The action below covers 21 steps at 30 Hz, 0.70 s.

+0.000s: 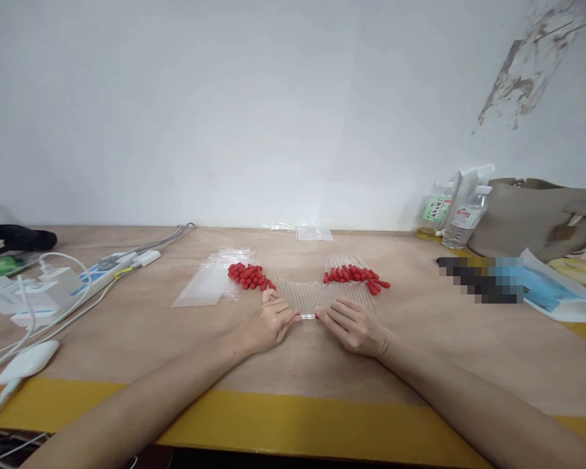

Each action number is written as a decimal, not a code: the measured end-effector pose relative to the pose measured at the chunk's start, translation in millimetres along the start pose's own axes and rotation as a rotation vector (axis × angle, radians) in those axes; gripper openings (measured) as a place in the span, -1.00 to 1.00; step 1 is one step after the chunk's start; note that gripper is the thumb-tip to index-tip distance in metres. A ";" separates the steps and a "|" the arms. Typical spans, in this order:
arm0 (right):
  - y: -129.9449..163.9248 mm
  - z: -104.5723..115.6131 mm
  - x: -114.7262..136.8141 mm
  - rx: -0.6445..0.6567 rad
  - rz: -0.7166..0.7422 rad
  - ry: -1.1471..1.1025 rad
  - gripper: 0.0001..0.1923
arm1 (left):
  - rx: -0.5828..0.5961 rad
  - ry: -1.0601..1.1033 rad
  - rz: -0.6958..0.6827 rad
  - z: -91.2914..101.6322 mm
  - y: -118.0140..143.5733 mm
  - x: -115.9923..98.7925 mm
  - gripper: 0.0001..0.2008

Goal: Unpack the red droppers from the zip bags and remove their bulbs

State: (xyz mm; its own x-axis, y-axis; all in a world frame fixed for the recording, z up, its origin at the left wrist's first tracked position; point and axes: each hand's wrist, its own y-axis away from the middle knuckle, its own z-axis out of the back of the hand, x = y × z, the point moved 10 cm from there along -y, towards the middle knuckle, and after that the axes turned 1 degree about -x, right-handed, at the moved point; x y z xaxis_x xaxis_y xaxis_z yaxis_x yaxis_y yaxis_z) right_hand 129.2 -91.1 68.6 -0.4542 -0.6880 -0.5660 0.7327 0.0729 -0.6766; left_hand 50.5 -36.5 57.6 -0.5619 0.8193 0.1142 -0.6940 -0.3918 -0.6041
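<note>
My left hand (272, 320) and my right hand (355, 326) are close together near the middle of the table, both with fingers pinched. Between them they hold a thin clear dropper tube (308, 316) level. A bit of red shows at my right fingertips, mostly hidden by them. Just beyond my hands lies a row of clear tubes (303, 294), side by side. Loose red rubber bulbs (245, 276) are heaped at the left, past my left hand. To the right, several droppers (350, 273) with red bulbs lie together, their clear stems pointing toward the wall.
Clear plastic bags (200, 284) lie by the bulb heap. On the left are a power strip (94, 277) with cables and a white adapter (28, 361). Bottles (466, 218), a grey-brown bag (527, 218) and a blue packet (557, 290) are at the right.
</note>
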 end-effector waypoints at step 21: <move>137.5 -1.6 -180.1 0.103 -1.302 -0.067 -0.77 | -0.143 0.017 0.323 2.4 8.0 75.7 -0.70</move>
State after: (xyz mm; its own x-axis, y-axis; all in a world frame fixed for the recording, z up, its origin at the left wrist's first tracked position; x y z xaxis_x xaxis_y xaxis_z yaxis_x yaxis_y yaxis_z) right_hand 310.9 44.0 76.8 -0.8312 -0.2462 0.4984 -0.1854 -0.7224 -0.6661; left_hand 1.3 21.4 63.3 -0.7337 0.6698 -0.1138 -0.4108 -0.5708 -0.7109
